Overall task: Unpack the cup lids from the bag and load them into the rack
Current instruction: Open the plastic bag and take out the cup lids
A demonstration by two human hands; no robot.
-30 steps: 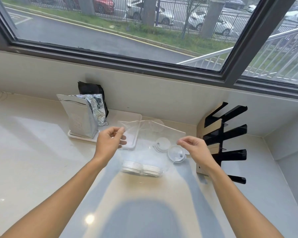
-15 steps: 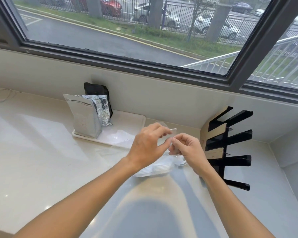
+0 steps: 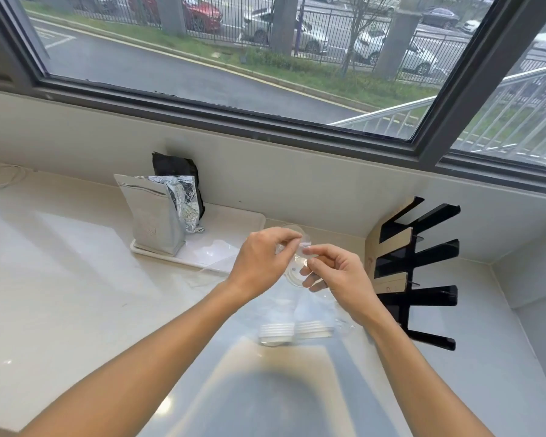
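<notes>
A clear plastic bag [image 3: 284, 307] hangs from both my hands above the pale counter. My left hand [image 3: 264, 263] and my right hand [image 3: 334, 272] pinch its top edge close together. Two short stacks of white cup lids [image 3: 295, 331] lie side by side in the bag's bottom. A loose clear lid [image 3: 295, 274] shows between my hands, inside the bag as far as I can tell. The black rack [image 3: 420, 272] with slanted arms stands to the right against the wall, apart from my right hand.
A white tray [image 3: 234, 228] at the back holds a silver foil pouch [image 3: 153, 219] and a black bag [image 3: 174, 165] behind it. A white cable [image 3: 0, 178] lies far left. The wall and window sill run along the back; a side wall closes the right corner.
My hands came together from holding the bag spread wide and now pinch its top at one spot. The bag with the lid stacks has been lifted and hangs lower in front.
</notes>
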